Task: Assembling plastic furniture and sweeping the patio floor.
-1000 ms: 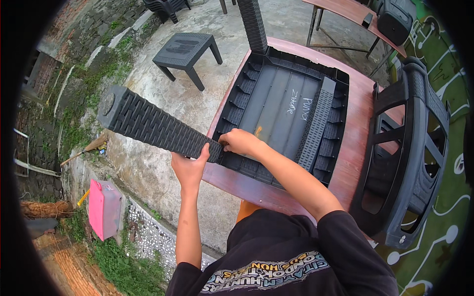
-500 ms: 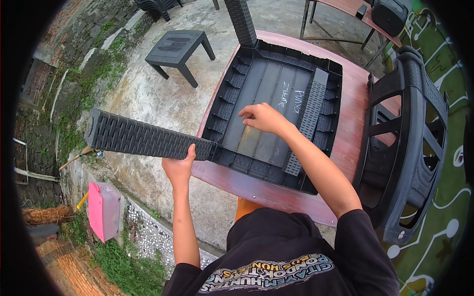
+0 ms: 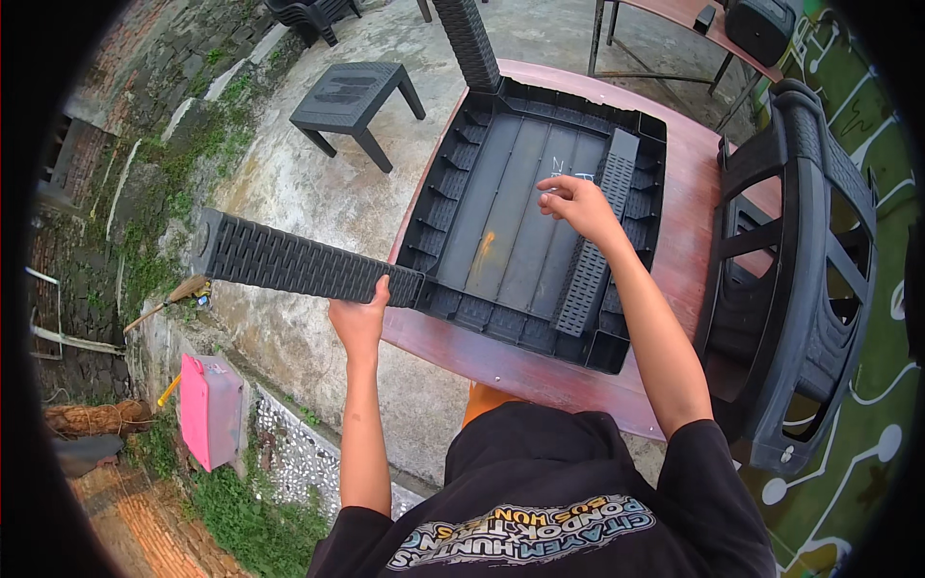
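A black plastic furniture base (image 3: 511, 183), ribbed inside, lies with its hollow side up on a reddish table. From its near left corner a tapered, woven-pattern leg (image 3: 299, 258) extends to the left. My left hand (image 3: 358, 316) is closed round this leg close to the corner, thumb on top. My right hand (image 3: 583, 210) hovers over the base with fingers partly stretched and nothing visible in them, covering part of some white handwriting. Another woven leg (image 3: 469, 43) rises at the far left corner. A loose grey woven-pattern leg (image 3: 602, 236) lies along the base's right side.
The reddish table (image 3: 689, 183) bears a dark plastic chair-like frame (image 3: 771, 279) at right. A small dark table (image 3: 352, 96) stands beyond on the concrete. A pink-lidded box (image 3: 212, 409) and a broom (image 3: 178, 291) are at left. Another table (image 3: 665, 14) holds a black speaker-like box (image 3: 761, 39).
My right hand has moved right across the base, from its middle toward the loose leg, uncovering an orange-brown stain. My left hand keeps its hold; the view has shifted slightly.
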`<state>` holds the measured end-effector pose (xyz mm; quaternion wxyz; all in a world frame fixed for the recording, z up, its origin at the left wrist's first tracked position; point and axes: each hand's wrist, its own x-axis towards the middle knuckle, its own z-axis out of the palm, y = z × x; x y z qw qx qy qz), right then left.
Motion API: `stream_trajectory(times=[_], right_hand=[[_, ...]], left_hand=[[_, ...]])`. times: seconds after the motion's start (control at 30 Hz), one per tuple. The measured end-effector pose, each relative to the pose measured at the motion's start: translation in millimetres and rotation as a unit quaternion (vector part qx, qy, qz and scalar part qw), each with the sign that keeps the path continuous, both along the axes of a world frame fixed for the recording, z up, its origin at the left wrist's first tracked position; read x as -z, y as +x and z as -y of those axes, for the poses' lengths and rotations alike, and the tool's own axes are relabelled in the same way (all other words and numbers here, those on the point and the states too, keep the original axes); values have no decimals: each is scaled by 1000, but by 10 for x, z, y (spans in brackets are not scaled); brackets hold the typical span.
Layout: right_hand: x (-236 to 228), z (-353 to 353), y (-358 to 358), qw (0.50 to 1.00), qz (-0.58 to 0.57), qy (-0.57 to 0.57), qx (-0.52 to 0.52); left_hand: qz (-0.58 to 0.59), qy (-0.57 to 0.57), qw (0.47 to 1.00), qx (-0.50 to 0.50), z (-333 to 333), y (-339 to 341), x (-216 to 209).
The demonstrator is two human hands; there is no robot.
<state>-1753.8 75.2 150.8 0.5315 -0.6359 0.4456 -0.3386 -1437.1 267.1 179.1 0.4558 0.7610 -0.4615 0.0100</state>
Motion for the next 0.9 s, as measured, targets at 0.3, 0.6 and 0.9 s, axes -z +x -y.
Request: stream_trajectory(times=[0.3, 0.6, 0.9], right_hand=[[-43, 22, -374, 994, 34, 36, 102], [660, -540, -539, 917, -226, 53, 324], [659, -681, -298, 936, -79, 150, 309]], left_hand=[[-25, 7, 1000, 1, 6, 27, 87], [-139, -44, 989, -18, -163, -292, 80], [-66, 31, 972, 225, -759, -1202, 334]])
